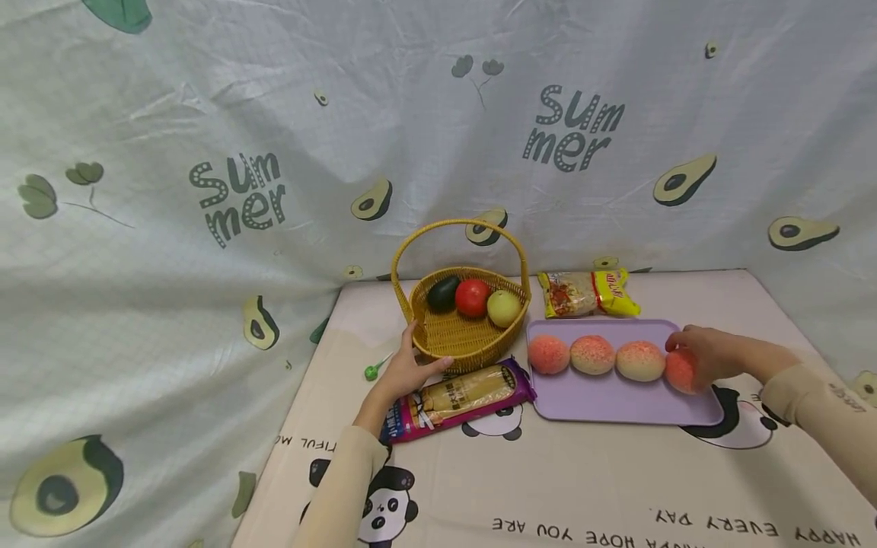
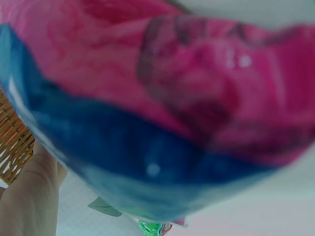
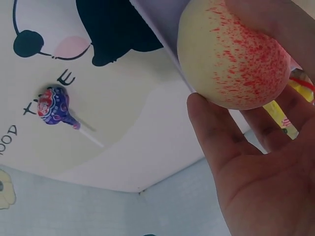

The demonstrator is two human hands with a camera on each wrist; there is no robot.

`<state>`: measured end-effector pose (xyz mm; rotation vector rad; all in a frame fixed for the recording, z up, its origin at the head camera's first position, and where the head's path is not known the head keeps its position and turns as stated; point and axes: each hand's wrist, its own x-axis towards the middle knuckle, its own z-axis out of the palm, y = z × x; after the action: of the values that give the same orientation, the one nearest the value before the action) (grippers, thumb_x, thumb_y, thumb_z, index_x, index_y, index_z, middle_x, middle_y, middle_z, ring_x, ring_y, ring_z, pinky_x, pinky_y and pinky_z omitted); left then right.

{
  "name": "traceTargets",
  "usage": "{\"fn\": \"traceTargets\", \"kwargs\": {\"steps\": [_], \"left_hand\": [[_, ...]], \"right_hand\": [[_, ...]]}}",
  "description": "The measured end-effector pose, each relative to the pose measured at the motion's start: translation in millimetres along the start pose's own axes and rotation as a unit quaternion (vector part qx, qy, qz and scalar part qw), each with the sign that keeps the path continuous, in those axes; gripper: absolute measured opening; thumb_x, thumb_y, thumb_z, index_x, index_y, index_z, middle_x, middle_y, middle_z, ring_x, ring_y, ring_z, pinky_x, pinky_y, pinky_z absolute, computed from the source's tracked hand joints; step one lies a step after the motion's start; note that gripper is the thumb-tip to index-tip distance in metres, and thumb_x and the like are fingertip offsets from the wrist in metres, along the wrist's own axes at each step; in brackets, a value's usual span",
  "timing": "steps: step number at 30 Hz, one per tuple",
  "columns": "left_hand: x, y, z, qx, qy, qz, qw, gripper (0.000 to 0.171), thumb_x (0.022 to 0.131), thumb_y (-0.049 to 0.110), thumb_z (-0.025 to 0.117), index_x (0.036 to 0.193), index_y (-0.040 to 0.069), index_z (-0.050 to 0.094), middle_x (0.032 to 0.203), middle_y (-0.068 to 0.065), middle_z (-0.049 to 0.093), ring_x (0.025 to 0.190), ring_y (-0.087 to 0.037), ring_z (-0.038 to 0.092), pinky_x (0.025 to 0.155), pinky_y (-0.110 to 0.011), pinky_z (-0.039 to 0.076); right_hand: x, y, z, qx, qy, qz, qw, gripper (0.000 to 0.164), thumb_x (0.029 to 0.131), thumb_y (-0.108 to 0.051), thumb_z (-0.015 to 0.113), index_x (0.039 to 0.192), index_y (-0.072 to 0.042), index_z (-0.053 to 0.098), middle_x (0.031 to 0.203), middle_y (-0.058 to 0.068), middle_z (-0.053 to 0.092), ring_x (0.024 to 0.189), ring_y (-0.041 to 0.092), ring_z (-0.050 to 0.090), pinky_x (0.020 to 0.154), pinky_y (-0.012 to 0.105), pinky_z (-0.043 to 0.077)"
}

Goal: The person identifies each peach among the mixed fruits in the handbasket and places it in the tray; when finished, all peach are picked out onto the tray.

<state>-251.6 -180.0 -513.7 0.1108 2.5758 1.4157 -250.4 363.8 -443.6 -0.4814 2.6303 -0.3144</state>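
My right hand [image 1: 706, 356] grips a red-and-cream peach [image 3: 234, 56] at the right end of the lilac tray [image 1: 623, 407]. Its thumb and fingers lie around the fruit in the right wrist view. To its left in the tray, more peaches [image 1: 592, 355] sit in a row. My left hand [image 1: 404, 373] rests with spread fingers against the near left side of the yellow wicker basket [image 1: 445, 335]. Inside the basket are a dark green avocado [image 1: 443, 294], a red tomato-like fruit [image 1: 473, 297] and a pale green round fruit [image 1: 504, 308].
A purple-and-pink food packet [image 1: 466, 396] lies in front of the basket and fills much of the left wrist view. Behind the tray lies a yellow snack bag [image 1: 589, 294]. A green lollipop [image 1: 371, 373] is left of the basket, a purple lollipop [image 3: 54, 105] right of the tray.
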Motion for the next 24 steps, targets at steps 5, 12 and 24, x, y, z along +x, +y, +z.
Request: {"fn": "traceTargets", "kwargs": {"steps": [5,12,24], "left_hand": [[0.9,0.4,-0.3,-0.005,-0.001,0.004,1.0,0.12,0.087,0.059,0.078,0.168,0.02,0.0,0.168,-0.024,0.03,0.154,-0.042,0.034,0.124,-0.062,0.03],[1.5,-2.8,0.8,0.0,-0.003,0.002,1.0,0.12,0.086,0.061,0.078,0.168,0.021,0.0,0.168,-0.024,0.031,0.154,-0.042,0.035,0.124,-0.062,0.03],[-0.1,-2.7,0.7,0.008,0.001,0.003,1.0,0.121,0.087,0.06,0.078,0.168,0.018,-0.001,0.169,-0.024,0.028,0.154,-0.043,0.033,0.124,-0.062,0.029]], "right_hand": [[-0.8,2.5,1.1,-0.003,0.011,-0.011,1.0,0.064,0.068,-0.005,0.088,0.125,0.006,0.062,0.109,0.018,0.061,0.098,0.036,0.059,0.088,0.059,0.055],[-0.3,4.6,4.5,0.022,-0.004,0.012,1.0,0.07,0.07,-0.002,0.085,0.133,0.009,0.056,0.116,0.026,0.06,0.101,0.038,0.058,0.091,0.061,0.055],[-2.5,1.2,2.9,0.043,-0.019,0.03,0.998,0.082,0.071,-0.007,0.089,0.141,0.007,0.049,0.132,0.04,0.05,0.112,0.053,0.053,0.096,0.072,0.049]]}}
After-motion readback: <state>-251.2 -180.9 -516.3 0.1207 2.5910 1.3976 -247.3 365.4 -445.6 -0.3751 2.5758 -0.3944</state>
